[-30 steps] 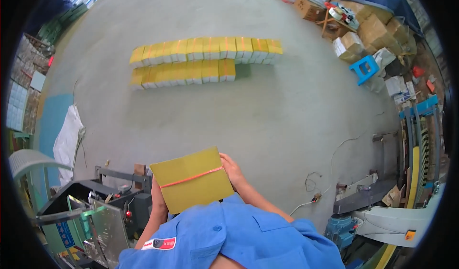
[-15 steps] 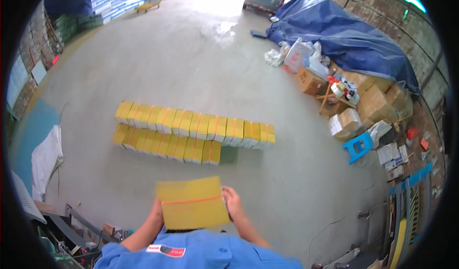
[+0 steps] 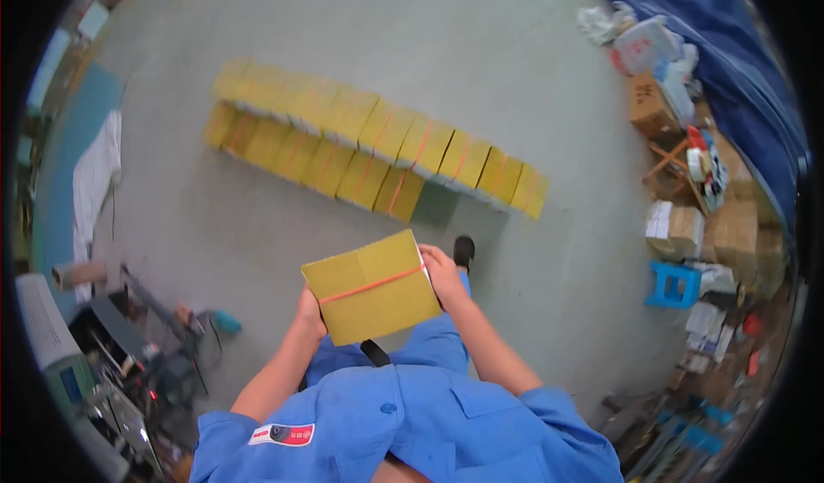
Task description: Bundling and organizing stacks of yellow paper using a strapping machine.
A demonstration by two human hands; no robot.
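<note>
Between my two hands I carry a bundle (image 3: 373,281) with a flat yellow top and a red band across it, tilted a little. My left hand (image 3: 311,313) grips its left edge, and my right hand (image 3: 440,274) grips the right edge, where a white side shows. The fingers under the bundle are hidden. Ahead on the floor stand two rows of similar yellow-topped, white-sided bundles, the far row (image 3: 386,129) longer than the near row (image 3: 322,166). The near row ends short at its right, and a shadow falls on the floor there.
Grey floor (image 3: 549,320) surrounds the rows. On the right are a blue stool (image 3: 674,285), cardboard boxes (image 3: 654,105), plastic bags and a blue tarp (image 3: 730,28). At left lie a white sheet (image 3: 96,174) and dark machinery (image 3: 129,337). My shoe (image 3: 464,250) shows beyond my right hand.
The view has tilted downward and turned, and the rows now look closer. The bundle, still in both hands, has come further from the lower edge and slants more. A leg and shoe have come into sight.
</note>
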